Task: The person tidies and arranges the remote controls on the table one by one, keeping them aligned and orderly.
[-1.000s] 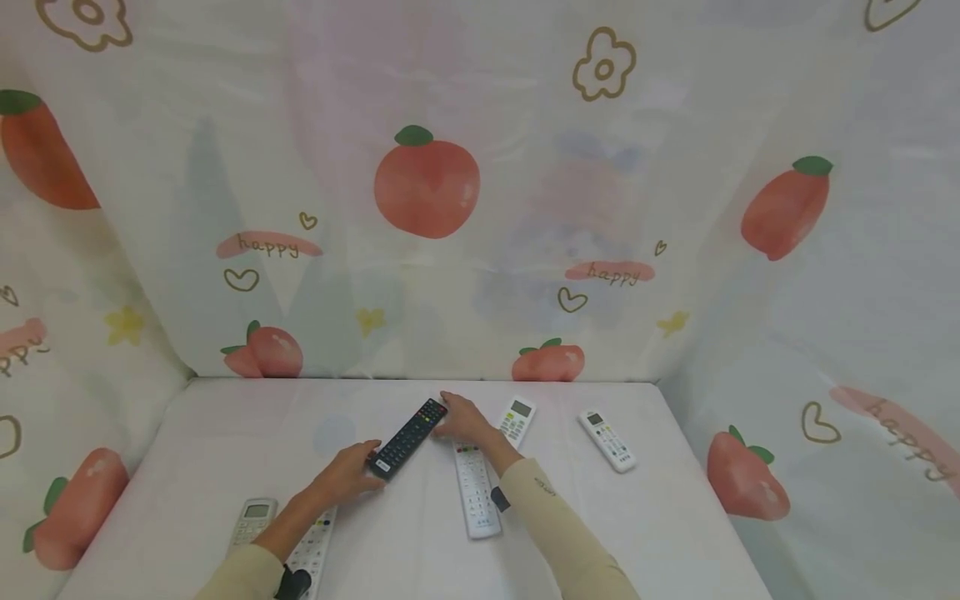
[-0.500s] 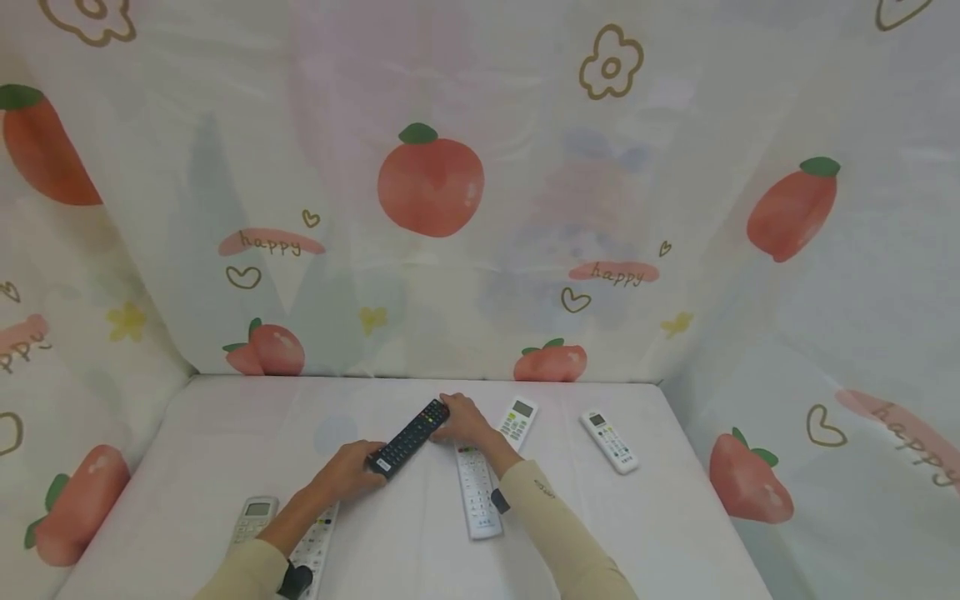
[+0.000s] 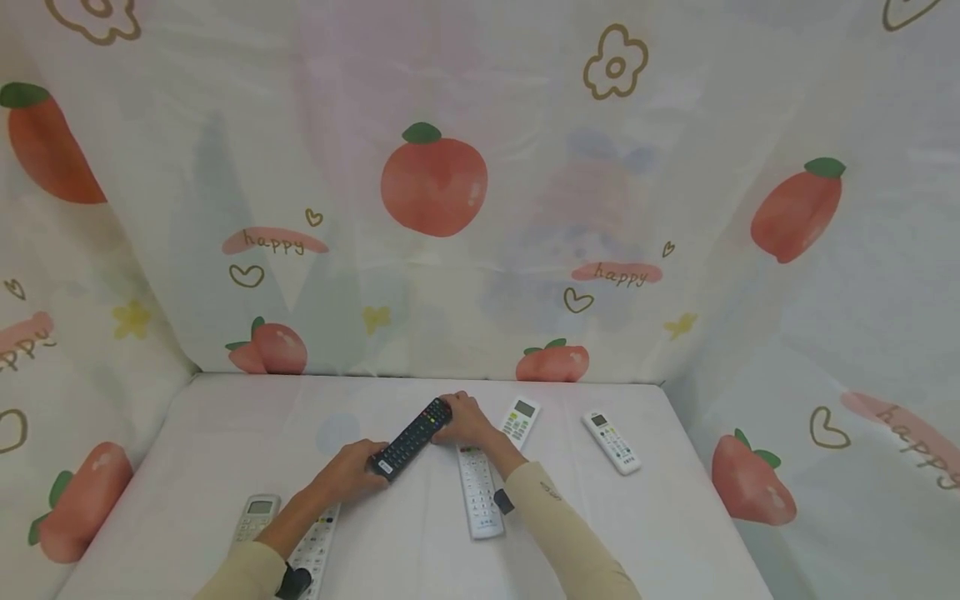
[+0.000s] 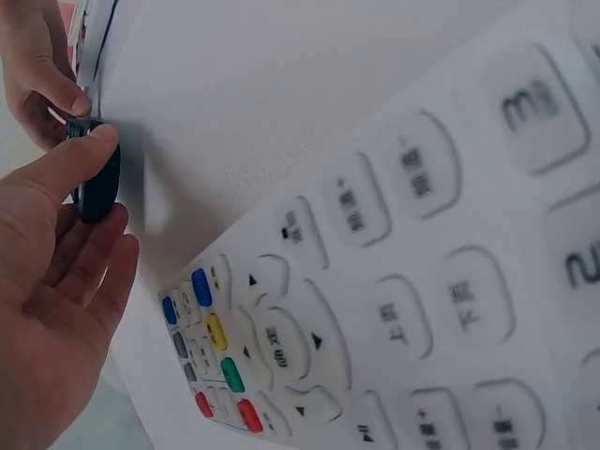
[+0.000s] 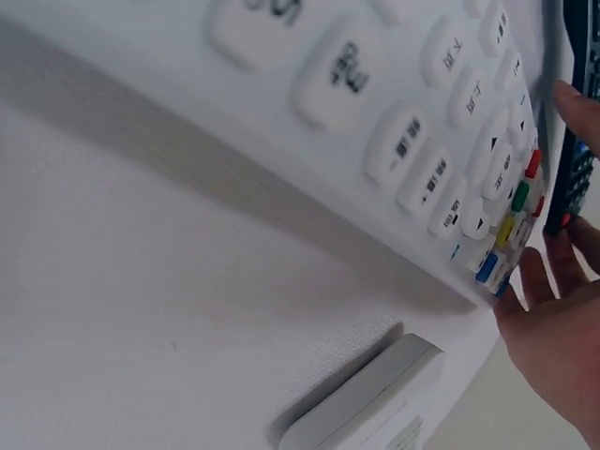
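Observation:
A black remote control [image 3: 410,441] with small coloured buttons slants across the middle of the table, its far end to the right. My left hand [image 3: 351,468] grips its near end; in the left wrist view the thumb lies on top of the remote [image 4: 98,178] and the fingers are beneath. At the far end my right hand [image 3: 462,419] pinches it between thumb and fingers. Under my right wrist lies a long white remote [image 3: 480,492], partly hidden by the hand. Another long white remote [image 3: 318,542] lies beneath my left forearm.
A white remote with a screen [image 3: 521,419] lies just right of my right hand. A small white remote [image 3: 611,442] is farther right. At the left, a pale remote with a screen [image 3: 257,517] is partly behind my left arm. Patterned cloth walls [image 3: 435,292] enclose the white table [image 3: 570,517].
Both hands keep hold of the black remote in nearly the same place. The whole scene shifts slightly right as the head view moves. The other remotes stay put.

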Tool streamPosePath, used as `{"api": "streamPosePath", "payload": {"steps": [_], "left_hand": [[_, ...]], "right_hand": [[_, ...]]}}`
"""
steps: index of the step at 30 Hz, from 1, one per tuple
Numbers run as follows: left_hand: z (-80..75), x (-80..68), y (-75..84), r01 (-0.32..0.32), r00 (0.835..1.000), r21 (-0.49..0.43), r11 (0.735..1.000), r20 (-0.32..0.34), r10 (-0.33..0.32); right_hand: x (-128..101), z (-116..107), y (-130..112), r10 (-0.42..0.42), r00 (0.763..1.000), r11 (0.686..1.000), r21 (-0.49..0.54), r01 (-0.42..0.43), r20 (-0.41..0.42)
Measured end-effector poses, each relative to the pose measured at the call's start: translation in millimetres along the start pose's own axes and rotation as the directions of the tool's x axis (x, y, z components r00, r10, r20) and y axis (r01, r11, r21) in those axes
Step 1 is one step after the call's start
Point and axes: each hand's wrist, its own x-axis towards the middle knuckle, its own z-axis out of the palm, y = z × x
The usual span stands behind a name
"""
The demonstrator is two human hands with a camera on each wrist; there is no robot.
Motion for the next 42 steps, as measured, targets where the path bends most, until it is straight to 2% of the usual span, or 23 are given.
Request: {"api": "streamPosePath", "payload": {"steps": [6,12,19,25,35,42], "left_hand": [[-3.7,-4.1,4.7,-0.036,0.999,0.028,0.999,0.018,0.036],[-6.9,-15.1,6.5,-0.055,0.997,0.038,0.998,0.047,0.053],[-9.9,-30.4,10.6,-0.104,0.991,-0.032,0.994,0.079,0.106],[-14.1,-46.4,16.3,-0.169,0.98,-0.086,0.982,0.095,0.177],[-9.4,-63.7,22.7,-0.132,0.979,-0.123,0.984,0.142,0.149],[-4.6,-74.6,24.1,-0.103,0.975,-0.167,0.981,0.177,0.132]], "right_hand": [[-4,-5,-4,-0.025,1.0,0.999,0.022,0.025,0.015],[-12,-10,-10,-0.069,0.997,0.998,0.011,0.069,0.025],[-26,-18,-18,-0.098,0.994,0.995,0.023,0.097,0.038],[-38,-22,-23,-0.136,0.989,0.989,0.061,0.133,0.059],[-49,-25,-32,-0.196,0.97,0.978,0.102,0.182,0.145],[-56,-22,-33,-0.24,0.956,0.97,0.077,0.229,0.172]]}}
